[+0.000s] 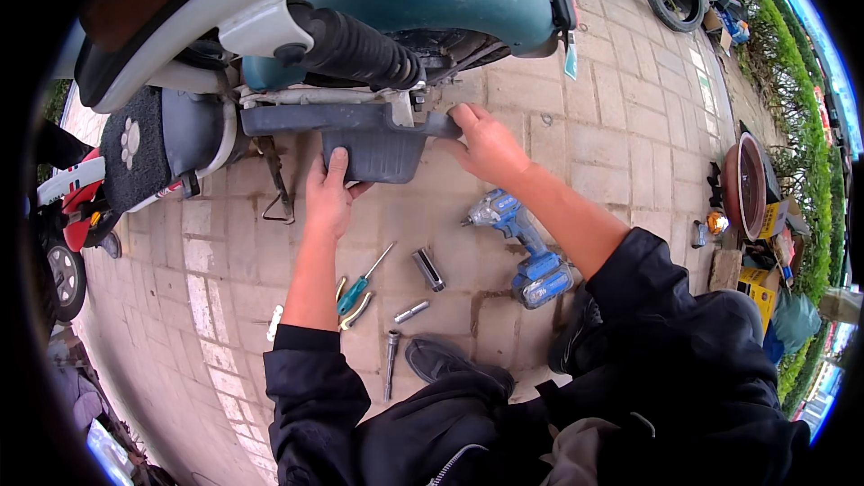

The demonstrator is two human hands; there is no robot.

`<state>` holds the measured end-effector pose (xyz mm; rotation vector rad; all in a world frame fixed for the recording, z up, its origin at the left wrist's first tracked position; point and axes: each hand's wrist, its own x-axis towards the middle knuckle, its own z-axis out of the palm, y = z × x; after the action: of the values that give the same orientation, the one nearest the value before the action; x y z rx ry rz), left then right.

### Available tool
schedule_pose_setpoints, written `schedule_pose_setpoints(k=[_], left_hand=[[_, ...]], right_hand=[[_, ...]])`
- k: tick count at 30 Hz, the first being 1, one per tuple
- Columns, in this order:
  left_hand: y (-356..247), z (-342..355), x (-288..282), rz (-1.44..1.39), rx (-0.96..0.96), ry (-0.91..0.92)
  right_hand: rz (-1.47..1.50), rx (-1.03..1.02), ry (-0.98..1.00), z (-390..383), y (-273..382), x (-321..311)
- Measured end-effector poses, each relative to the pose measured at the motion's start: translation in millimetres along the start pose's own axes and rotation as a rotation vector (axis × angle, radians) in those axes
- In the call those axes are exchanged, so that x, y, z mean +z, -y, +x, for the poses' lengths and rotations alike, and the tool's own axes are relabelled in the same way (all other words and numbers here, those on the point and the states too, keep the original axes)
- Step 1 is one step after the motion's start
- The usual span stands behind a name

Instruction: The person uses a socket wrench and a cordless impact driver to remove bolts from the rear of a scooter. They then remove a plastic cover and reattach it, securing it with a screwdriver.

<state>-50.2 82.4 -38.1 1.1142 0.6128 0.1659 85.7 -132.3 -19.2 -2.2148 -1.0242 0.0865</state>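
Observation:
A dark grey plastic cover (373,157) lies against the side of a scooter, below the black shock absorber (355,47) and the teal rear fender (432,4). My left hand (329,196) grips its lower left part, thumb on the outer face and fingers behind. At the cover's right end, my right hand (490,146) has its fingers closed around the narrow tip. On the paving between my arms rest a blue cordless impact driver (526,252), a teal-handled screwdriver (355,295) and pliers (357,313) partly under it.
A deep socket (428,270), a smaller socket (411,311) and an extension bar (391,365) lie near my shoe (454,367). The scooter's kickstand (277,184) reaches the ground. At right, a round basin (745,184) and boxes (760,292) stand by a hedge (801,126).

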Motion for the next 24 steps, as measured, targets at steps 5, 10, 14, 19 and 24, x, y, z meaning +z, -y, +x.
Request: schedule_pose_setpoints(k=[5, 10, 14, 19, 24], left_hand=[[-2, -3, 19, -0.007, -0.042, -0.110], [0, -3, 8, -0.091, -0.026, -0.032], [2, -2, 2, -0.121, -0.028, -0.110], [15, 0, 10, -0.809, -0.104, -0.543], [-7, 15, 66, -0.780, -0.038, -0.383]], right_hand=[[-0.102, 0.002, 0.135, 18, -8, -15], [-0.090, 0.022, 0.143, 17, 3, -17], [0.088, 0.026, -0.113, -1, 9, -6], [0.160, 0.116, -0.149, -10, 2, 0], [0.163, 0.173, -0.053, -1, -4, -10]])
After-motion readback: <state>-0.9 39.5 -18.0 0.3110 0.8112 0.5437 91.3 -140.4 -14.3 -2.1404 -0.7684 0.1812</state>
